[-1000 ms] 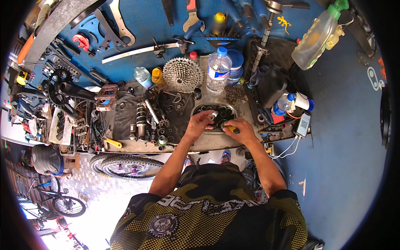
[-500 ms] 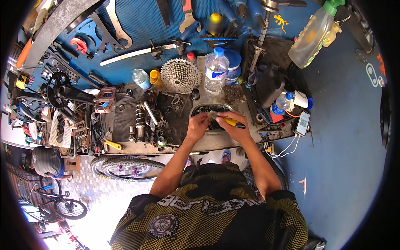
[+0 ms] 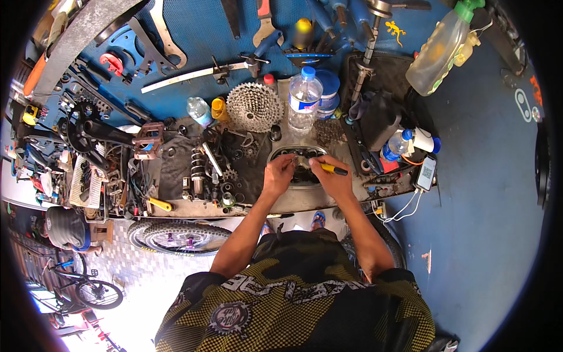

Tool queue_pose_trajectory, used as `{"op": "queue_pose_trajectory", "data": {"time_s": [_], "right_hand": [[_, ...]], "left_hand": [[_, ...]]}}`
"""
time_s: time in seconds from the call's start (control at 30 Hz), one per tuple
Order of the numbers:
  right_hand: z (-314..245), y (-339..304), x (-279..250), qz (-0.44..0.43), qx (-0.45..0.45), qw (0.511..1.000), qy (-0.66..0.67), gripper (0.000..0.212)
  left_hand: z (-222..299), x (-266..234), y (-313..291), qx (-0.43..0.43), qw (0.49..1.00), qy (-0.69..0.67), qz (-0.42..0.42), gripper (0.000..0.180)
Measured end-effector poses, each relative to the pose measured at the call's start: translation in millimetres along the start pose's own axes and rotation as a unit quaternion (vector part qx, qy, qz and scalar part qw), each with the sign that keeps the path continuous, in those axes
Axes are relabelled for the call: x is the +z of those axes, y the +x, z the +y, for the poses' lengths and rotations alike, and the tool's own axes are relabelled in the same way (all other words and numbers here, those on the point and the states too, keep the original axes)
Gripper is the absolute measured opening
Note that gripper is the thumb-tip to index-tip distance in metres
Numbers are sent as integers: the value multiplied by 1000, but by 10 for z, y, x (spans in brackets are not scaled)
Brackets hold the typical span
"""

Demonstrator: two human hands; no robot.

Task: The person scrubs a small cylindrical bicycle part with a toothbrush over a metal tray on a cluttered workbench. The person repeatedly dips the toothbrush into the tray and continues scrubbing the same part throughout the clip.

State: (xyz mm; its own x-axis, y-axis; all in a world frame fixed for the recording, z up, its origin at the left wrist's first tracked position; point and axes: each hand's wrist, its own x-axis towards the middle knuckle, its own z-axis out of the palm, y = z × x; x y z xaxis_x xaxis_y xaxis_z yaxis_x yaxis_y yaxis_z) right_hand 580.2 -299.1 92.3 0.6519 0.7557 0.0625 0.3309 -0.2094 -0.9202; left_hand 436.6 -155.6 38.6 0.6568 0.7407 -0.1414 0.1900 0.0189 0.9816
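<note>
Over a metal tray (image 3: 311, 186) of small dark parts, my two hands work close together. My left hand (image 3: 277, 176) has its fingers pinched at a small greyish piece (image 3: 301, 161), whose kind is too small to make out. In my right hand (image 3: 335, 183) is a slim hand tool with a yellow and black handle (image 3: 334, 169). Its handle points out to the right, and its working end is hidden by my fingers near the small piece.
Behind the tray stand a water bottle (image 3: 304, 102) and a large bicycle cassette (image 3: 254, 107). Left on the bench lie a shock absorber (image 3: 197, 173) and a yellow-handled tool (image 3: 159, 203). A plugged-in phone (image 3: 427, 174) rests at the right edge. Bicycle wheels (image 3: 182, 237) are below.
My right hand has shifted slightly and turned the yellow tool's handle closer to level. The fingertips of my hands are a little farther apart over the tray.
</note>
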Motion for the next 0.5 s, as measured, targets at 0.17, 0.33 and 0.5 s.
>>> {"op": "queue_pose_trajectory", "data": {"time_s": [0.17, 0.33, 0.5], "right_hand": [[95, 50, -88, -39, 61, 993, -95, 37], [440, -46, -164, -54, -3, 964, -259, 39], [123, 13, -138, -71, 54, 996, -24, 28]], "left_hand": [[82, 24, 4, -7, 1000, -26, -3, 32], [-59, -14, 48, -17, 996, -88, -26, 32], [-67, 19, 8, -44, 995, -93, -17, 34]]}}
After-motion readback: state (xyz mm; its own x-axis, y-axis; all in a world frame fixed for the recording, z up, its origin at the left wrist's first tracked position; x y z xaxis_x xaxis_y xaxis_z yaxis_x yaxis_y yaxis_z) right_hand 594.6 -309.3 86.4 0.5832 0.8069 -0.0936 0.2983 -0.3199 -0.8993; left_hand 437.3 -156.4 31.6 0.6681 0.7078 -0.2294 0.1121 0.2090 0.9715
